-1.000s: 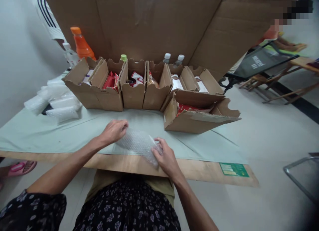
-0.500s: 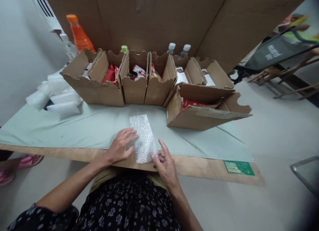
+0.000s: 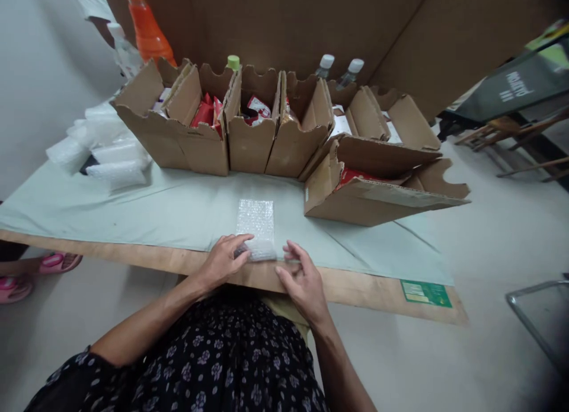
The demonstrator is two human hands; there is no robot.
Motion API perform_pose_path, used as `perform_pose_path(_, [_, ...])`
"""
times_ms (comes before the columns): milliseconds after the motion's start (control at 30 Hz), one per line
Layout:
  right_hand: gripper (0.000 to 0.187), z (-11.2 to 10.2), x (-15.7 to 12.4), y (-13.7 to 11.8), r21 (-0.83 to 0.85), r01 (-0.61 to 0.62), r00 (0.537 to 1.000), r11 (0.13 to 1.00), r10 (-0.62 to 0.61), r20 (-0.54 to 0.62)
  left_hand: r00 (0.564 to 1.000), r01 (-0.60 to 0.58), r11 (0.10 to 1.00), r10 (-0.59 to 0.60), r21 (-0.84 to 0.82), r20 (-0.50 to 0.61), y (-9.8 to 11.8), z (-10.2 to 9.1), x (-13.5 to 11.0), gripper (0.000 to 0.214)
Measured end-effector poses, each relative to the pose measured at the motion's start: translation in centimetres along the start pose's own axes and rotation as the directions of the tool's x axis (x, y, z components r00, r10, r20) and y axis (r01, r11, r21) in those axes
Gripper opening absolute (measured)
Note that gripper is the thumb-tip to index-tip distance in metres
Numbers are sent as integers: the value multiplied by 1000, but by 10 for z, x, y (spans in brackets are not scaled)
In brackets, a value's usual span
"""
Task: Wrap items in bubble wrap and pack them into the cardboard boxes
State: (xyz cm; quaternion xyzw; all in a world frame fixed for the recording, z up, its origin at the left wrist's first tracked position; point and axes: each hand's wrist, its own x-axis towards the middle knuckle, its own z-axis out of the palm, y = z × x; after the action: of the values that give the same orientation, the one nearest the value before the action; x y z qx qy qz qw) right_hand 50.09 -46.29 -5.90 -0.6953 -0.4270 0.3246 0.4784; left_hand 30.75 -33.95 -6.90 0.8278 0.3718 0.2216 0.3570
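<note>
A piece of bubble wrap (image 3: 255, 222) lies flat on the pale green table cover (image 3: 178, 213), near the front edge. Its near end is folded or rolled up. My left hand (image 3: 224, 261) pinches that rolled end at its left side. My right hand (image 3: 302, 275) rests just to the right of the roll, fingers bent, their tips at the wrap's right edge; whether it grips the wrap is unclear.
A row of open cardboard boxes (image 3: 249, 136) with red and white packets stands behind the wrap. Another open box (image 3: 377, 189) lies at the right. Rolled bubble-wrap bundles (image 3: 111, 157) sit at the left. An orange bottle (image 3: 146, 29) stands behind. Pink slippers (image 3: 40, 270) are on the floor.
The bubble wrap was held up between both hands, then laid flat lengthwise on the table. Its near end is now rolled up, with both hands at that end by the table edge.
</note>
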Motion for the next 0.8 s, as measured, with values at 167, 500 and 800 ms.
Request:
perform_pose_path(167, [41, 20, 28, 7, -114, 60, 996, 992, -52, 70, 1000, 15, 1000, -14, -20, 7, -6, 1, 4, 46])
perform_pose_path(500, [35, 16, 11, -1, -627, 362, 916, 690, -388, 102, 995, -75, 974, 87, 215, -45, -11, 11, 6, 42])
perform_pose_path(800, [24, 13, 20, 7, -590, 593, 802, 547, -468, 372, 952, -255, 916, 294, 309, -87, -3, -5, -14, 37])
